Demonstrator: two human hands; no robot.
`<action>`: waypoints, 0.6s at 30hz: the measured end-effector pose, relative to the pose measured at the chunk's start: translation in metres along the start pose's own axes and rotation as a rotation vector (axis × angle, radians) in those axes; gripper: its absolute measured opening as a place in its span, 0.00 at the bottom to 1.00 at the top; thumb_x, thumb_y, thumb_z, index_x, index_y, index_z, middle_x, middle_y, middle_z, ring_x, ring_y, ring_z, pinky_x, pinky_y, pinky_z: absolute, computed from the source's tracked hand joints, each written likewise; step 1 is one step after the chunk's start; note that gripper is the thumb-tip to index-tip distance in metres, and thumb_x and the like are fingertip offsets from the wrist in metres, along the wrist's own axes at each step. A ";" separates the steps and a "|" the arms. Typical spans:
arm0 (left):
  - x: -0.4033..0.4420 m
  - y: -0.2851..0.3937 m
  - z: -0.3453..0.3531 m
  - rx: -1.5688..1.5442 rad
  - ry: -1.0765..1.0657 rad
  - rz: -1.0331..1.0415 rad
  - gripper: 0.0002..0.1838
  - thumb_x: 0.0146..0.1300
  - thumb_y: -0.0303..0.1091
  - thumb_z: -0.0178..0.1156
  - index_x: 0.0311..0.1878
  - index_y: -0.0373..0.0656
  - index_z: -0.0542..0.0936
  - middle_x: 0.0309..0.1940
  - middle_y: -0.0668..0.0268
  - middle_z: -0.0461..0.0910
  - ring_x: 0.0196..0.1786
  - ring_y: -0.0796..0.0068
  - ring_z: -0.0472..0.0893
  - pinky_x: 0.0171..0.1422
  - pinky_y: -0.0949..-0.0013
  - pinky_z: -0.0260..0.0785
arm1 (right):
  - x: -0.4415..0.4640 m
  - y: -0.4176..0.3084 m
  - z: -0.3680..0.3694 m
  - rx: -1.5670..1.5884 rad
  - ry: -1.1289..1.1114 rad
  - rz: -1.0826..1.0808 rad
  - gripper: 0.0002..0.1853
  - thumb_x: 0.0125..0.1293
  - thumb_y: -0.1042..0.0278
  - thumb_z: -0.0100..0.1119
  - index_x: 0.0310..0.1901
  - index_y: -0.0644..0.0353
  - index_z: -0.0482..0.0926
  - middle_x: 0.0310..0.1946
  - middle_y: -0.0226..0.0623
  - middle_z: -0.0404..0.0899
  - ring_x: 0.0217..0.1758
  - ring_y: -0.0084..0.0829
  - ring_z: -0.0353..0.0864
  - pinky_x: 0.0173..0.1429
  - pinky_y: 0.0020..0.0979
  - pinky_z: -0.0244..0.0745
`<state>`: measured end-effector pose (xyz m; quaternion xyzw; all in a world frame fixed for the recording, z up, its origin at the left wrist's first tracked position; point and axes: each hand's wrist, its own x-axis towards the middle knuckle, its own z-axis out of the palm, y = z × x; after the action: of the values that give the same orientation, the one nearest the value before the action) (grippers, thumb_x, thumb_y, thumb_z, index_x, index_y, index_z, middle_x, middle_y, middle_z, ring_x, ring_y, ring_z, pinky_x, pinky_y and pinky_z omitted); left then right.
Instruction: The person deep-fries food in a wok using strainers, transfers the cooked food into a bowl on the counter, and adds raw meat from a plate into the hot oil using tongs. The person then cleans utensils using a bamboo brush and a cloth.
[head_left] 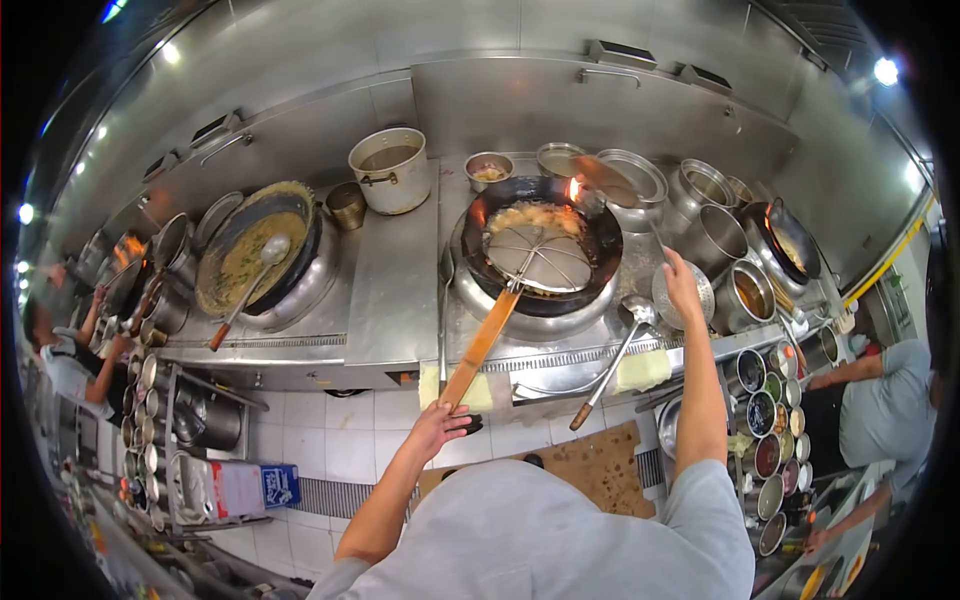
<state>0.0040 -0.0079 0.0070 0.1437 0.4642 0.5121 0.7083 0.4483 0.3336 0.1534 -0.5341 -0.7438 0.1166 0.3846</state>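
A round metal skimmer (540,264) is held over the black wok (607,240) at the middle of the cooking surface (392,290); its ribbed disc lies within the rim, above or against bubbling food, and which of the two cannot be told. The end of its wooden handle (484,342) is gripped by the left hand (437,430), thumb along the wood and the other fingers loosely stretched beneath. The fingers of the right hand (683,290) are closed around the thin shaft of a utensil (656,236), probably a ladle, whose head is blurred near the wok's right rim, close to a flame (574,188). A second ladle (608,368) is left lying just beside the wok, near a folded yellow cloth (642,371).

The skimmer is judged stiff and front-heavy, since its weight is carried far from the grip. Its disc is likely hot and slick with oil, so it is best held by the wood, firmly and nearer the middle if more control is wanted. Little about it seems fragile.

White lettering is shown on a blue box (281,485) at lower left, but it cannot be read; no brand can be made out elsewhere.
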 end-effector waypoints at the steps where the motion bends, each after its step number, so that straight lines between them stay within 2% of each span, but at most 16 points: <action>1: 0.001 0.000 0.002 0.009 0.023 0.020 0.18 0.71 0.42 0.50 0.59 0.46 0.64 0.52 0.57 0.77 0.50 0.61 0.79 0.50 0.58 0.75 | 0.009 -0.033 -0.005 -0.043 -0.148 0.159 0.22 0.68 0.62 0.51 0.63 0.45 0.70 0.51 0.50 0.78 0.53 0.49 0.77 0.56 0.43 0.70; 2: 0.001 0.000 0.003 0.019 0.047 0.040 0.17 0.71 0.41 0.51 0.58 0.46 0.64 0.51 0.58 0.77 0.49 0.62 0.80 0.49 0.60 0.76 | 0.016 -0.047 0.005 -0.042 -0.152 0.153 0.22 0.68 0.62 0.51 0.63 0.45 0.70 0.51 0.50 0.78 0.53 0.49 0.77 0.56 0.43 0.70; 4: -0.002 0.004 0.003 0.007 0.061 0.062 0.16 0.71 0.40 0.50 0.57 0.46 0.65 0.50 0.58 0.78 0.48 0.63 0.80 0.48 0.61 0.76 | 0.030 -0.071 0.021 -0.221 -0.178 -0.112 0.21 0.68 0.61 0.51 0.62 0.41 0.71 0.50 0.50 0.77 0.51 0.49 0.77 0.56 0.44 0.71; 5: -0.003 0.007 0.004 -0.002 0.072 0.080 0.15 0.72 0.39 0.50 0.56 0.45 0.65 0.48 0.59 0.78 0.46 0.64 0.81 0.47 0.62 0.77 | 0.038 -0.083 0.028 -0.220 -0.175 -0.120 0.21 0.68 0.61 0.51 0.62 0.41 0.71 0.50 0.50 0.77 0.51 0.49 0.77 0.56 0.44 0.71; 7: -0.007 0.012 0.007 -0.001 0.074 0.095 0.14 0.72 0.39 0.49 0.56 0.45 0.65 0.47 0.59 0.78 0.45 0.65 0.81 0.46 0.62 0.77 | 0.052 -0.103 0.036 -0.379 -0.259 -0.141 0.21 0.67 0.61 0.51 0.62 0.39 0.70 0.41 0.45 0.77 0.49 0.47 0.77 0.53 0.44 0.71; 10: -0.008 0.011 0.005 -0.003 0.079 0.101 0.14 0.72 0.39 0.49 0.55 0.44 0.65 0.46 0.58 0.79 0.44 0.65 0.82 0.45 0.62 0.77 | 0.067 -0.100 0.046 -0.466 -0.297 -0.220 0.20 0.68 0.61 0.50 0.62 0.38 0.70 0.39 0.45 0.76 0.49 0.48 0.77 0.53 0.45 0.71; 15: -0.004 -0.001 0.001 -0.007 0.092 0.095 0.14 0.72 0.38 0.48 0.55 0.44 0.65 0.46 0.58 0.79 0.44 0.64 0.82 0.46 0.61 0.77 | 0.058 -0.091 0.025 -0.532 -0.355 -0.160 0.20 0.67 0.61 0.51 0.61 0.38 0.72 0.41 0.45 0.76 0.48 0.47 0.77 0.53 0.45 0.72; 18: -0.003 0.001 0.001 -0.015 0.109 0.095 0.13 0.72 0.38 0.48 0.55 0.44 0.66 0.46 0.58 0.79 0.44 0.64 0.82 0.46 0.61 0.77 | 0.052 -0.069 0.004 -0.520 -0.295 -0.149 0.20 0.66 0.63 0.51 0.60 0.38 0.73 0.42 0.45 0.78 0.48 0.48 0.78 0.53 0.45 0.72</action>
<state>0.0039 -0.0102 0.0099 0.1322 0.4909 0.5557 0.6579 0.3894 0.3528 0.2144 -0.5360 -0.8336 -0.0302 0.1304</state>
